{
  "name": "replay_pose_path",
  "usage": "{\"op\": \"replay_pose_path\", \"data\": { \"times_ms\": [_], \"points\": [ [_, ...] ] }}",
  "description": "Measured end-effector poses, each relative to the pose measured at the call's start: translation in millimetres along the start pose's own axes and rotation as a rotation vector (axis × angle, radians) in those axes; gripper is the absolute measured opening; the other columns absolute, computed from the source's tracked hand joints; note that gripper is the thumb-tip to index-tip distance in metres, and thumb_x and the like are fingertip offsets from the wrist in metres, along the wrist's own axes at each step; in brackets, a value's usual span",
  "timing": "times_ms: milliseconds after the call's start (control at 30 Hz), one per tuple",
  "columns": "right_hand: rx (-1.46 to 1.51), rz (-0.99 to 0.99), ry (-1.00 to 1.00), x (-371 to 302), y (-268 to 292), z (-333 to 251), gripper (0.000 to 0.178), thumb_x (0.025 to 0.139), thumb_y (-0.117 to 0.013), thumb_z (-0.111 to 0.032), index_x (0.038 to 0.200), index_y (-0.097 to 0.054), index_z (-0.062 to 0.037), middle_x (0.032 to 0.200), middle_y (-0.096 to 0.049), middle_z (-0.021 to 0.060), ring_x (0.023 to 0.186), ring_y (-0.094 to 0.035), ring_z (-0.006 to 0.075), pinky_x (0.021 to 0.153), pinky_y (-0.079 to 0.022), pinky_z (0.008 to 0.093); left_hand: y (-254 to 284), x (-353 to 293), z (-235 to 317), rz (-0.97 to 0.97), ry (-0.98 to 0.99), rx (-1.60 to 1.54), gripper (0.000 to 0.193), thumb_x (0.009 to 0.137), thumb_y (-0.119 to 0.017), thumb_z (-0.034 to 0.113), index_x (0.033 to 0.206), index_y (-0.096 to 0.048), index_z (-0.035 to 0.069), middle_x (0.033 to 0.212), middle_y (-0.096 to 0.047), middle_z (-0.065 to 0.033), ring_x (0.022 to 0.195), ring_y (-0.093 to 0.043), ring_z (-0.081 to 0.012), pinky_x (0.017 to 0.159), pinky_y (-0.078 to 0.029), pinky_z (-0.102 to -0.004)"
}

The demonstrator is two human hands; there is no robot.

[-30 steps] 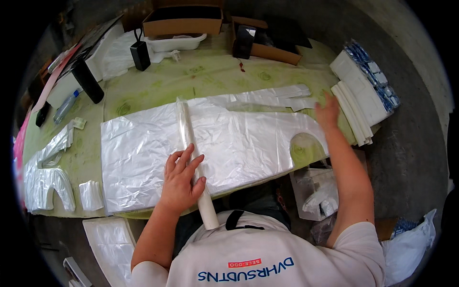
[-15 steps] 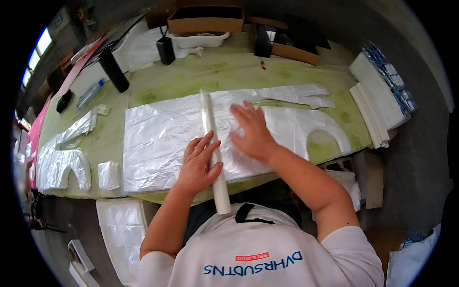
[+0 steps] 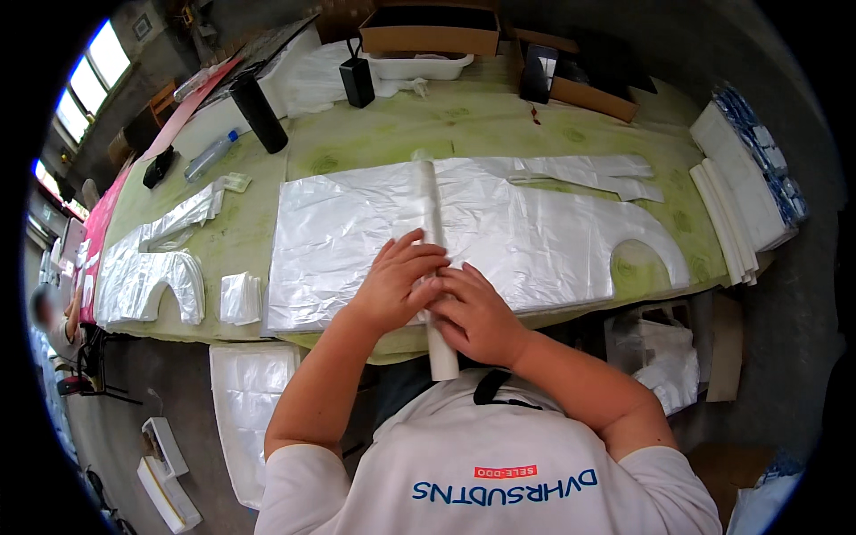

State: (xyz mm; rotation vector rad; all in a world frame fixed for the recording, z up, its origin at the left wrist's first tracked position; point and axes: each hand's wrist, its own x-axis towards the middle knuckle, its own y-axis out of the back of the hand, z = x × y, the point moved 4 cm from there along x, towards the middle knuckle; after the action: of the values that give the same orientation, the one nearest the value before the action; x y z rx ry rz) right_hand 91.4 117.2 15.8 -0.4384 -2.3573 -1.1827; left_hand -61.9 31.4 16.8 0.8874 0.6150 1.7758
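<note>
A stack of thin, clear-white plastic aprons [image 3: 348, 227] lies across the table, with a curved cut-out and long straps at its right side. Over it, running from far to near, is a long white roll [image 3: 443, 355] whose near end juts past the table edge. My left hand [image 3: 397, 278] is closed over the roll from the left, fingers bent across it. From the right, my right hand [image 3: 479, 314] grips the roll just nearer to me, its fingertips meeting the left hand's. The palms and part of the roll under the fingers are hidden.
Folded plastic pieces [image 3: 152, 276] and a small folded stack [image 3: 241, 298] lie at left. Behind stand a black cylinder [image 3: 259, 113], a bottle [image 3: 211, 157], a black box with a loop [image 3: 357, 83] and cardboard boxes [image 3: 430, 41]. White rolls [image 3: 720, 218] lie at the right edge.
My right hand has come off the plastic sheet, moving nearer and onto the roll beside my left hand. The left hand's fingers have drawn together over the roll. The view has shifted left.
</note>
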Motion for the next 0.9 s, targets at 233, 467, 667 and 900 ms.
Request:
{"op": "replay_pose_path", "data": {
  "times_ms": [233,467,667,900],
  "points": [
    [0.167,-0.041,0.078,-34.6,4.6,-30.3,0.027,0.079,-0.071,-0.005,0.106,-0.071,-0.0099,0.123,-0.062,0.0128,0.125,-0.053,0.0383,0.112,-0.039,0.0566,22.0,-23.5,37.0,0.294,-0.068,0.204,0.039,0.075,-0.083,0.018,0.110,-0.067,0.009,0.139,-0.056,-0.0133,0.143,-0.036,-0.0473,0.117,-0.032,-0.0549],
    [0.274,-0.094,0.100,-47.5,5.5,-32.2,0.029,0.075,-0.073,0.000,0.103,-0.072,-0.0065,0.117,-0.064,0.0134,0.118,-0.057,0.0370,0.108,-0.044,0.0502,36.9,-65.3,10.8,0.019,0.279,0.229,0.044,0.081,-0.065,0.005,0.125,-0.066,0.010,0.152,-0.049,-0.0153,0.148,-0.033,-0.0424,0.122,-0.028,-0.0516],
    [0.320,-0.120,0.106,-44.6,0.9,-32.7,0.027,0.075,-0.073,0.001,0.102,-0.073,-0.0053,0.111,-0.067,0.0138,0.115,-0.059,0.0366,0.103,-0.048,0.0476,43.6,-59.3,50.0,0.216,0.193,0.387,0.048,0.084,-0.067,0.010,0.132,-0.062,0.009,0.155,-0.044,-0.0156,0.149,-0.030,-0.0413,0.121,-0.027,-0.0527],
    [0.304,-0.061,0.028,-56.6,5.1,-19.5,0.027,0.075,-0.072,0.001,0.101,-0.074,-0.0058,0.109,-0.068,0.0132,0.108,-0.062,0.0338,0.098,-0.051,0.0438,67.9,-93.2,-10.0,0.107,0.548,0.686,0.064,0.089,-0.058,0.012,0.150,-0.042,0.003,0.160,-0.035,-0.0200,0.151,-0.025,-0.0429,0.123,-0.020,-0.0545]
  ]
}}
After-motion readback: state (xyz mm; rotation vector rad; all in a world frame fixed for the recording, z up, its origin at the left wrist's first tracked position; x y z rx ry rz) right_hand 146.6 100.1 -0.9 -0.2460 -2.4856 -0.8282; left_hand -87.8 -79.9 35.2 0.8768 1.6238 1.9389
